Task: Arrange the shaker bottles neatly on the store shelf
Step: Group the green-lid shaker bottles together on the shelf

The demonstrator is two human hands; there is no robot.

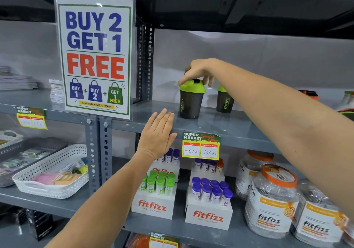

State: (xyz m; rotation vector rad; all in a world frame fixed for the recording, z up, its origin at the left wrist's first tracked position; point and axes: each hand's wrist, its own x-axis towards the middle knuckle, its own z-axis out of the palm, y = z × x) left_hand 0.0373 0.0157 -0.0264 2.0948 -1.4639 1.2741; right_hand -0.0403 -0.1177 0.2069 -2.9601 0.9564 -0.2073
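Two green-lidded shaker bottles stood on the grey store shelf (220, 127) at the centre of the frame, the nearer shaker bottle (191, 102) toward the front, the second shaker bottle (224, 102) just right of it and further back, partly hidden by the forearm. The right hand (197, 71) reached in from the right edge and draped over the nearer bottle's lid, fingertips curled down around its rim, grasping it from above. The step in hand looked like setting this bottle in line with its neighbour; doing it well would call for keeping it upright, sliding or lifting it gently, and turning the fitfizz logo to the front to match. The left hand (158, 133) lay lower centre, flat and released, palm resting on the shelf's front edge, holding nothing, wrist straight and forearm rising from the bottom left.
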